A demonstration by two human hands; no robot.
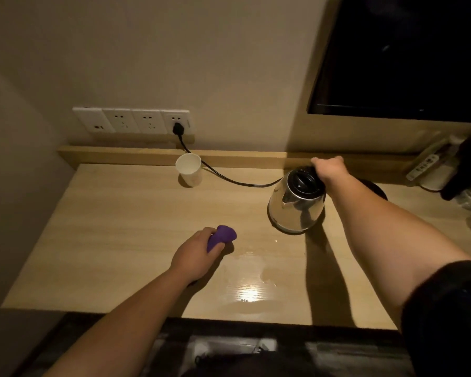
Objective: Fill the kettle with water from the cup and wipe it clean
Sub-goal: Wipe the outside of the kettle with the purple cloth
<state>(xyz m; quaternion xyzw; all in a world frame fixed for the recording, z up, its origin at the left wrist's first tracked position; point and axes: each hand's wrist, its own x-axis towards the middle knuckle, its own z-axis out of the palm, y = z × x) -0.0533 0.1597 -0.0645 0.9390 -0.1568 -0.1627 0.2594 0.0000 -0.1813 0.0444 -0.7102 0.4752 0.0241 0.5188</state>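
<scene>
Head view, one frame, looking down on a light wooden table (120,240). Two bare hands, both busy. Left hand (195,255) at near centre, fingers curled round one purple cloth (221,237), bunched up, its far end poking out past the fingers; cannot tell whether the cloth touches the tabletop. Right hand (329,170) reaches far right, wrapped round the handle of one steel kettle (297,202). Kettle has a black lid, closed, spout pointing near-left, and looks tilted toward the left; base hard to judge, so whether it rests on the table or is lifted is unclear. One round dark kettle base (374,187) sits just right of the kettle, mostly hidden behind the right forearm. One white paper cup (189,170) stands upright at far centre-left, well apart from the kettle, near the raised back ledge; contents not visible. One black power cord (223,176) runs from a plug in the wall down behind the cup and across to the kettle side. One white socket strip (132,121) on the wall with four plates, plug in the rightmost. Wet patch (249,289) shines on the table at near centre, right of the left forearm. One dark screen (405,55) top right. Far right corner holds cluttered items, too blurred to count.
</scene>
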